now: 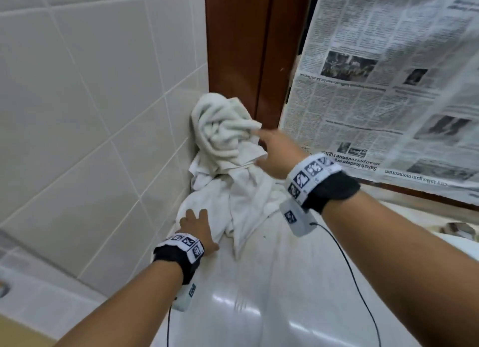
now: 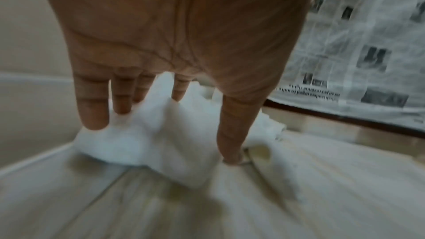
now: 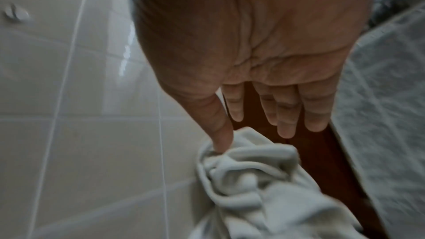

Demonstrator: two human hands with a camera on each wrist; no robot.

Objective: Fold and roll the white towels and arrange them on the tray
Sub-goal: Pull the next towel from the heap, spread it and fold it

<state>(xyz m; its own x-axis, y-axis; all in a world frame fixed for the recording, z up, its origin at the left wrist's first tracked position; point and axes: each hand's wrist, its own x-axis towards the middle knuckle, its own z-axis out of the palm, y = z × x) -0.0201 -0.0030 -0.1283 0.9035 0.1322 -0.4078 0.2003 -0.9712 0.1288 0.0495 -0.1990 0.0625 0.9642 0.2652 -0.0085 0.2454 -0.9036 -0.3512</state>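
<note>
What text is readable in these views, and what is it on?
"Sabah leaders urg..." – upside-down headline on the newspaper, cut off by the right hand.
"...takes gain momentum" – upside-down headline at its lower edge; first word unclear.
Other headlines and body print: too small or blurred in all views.
Wristbands: pattern markers only, no words.
Towels: none.

Pale tiled wall [image 1: 77, 100], brown wooden frame [image 1: 246, 48], newspaper-covered window [image 1: 375, 87]

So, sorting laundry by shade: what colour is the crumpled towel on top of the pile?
White, faintly off-white, plain: the crumpled towel shows best in the head view.
</note>
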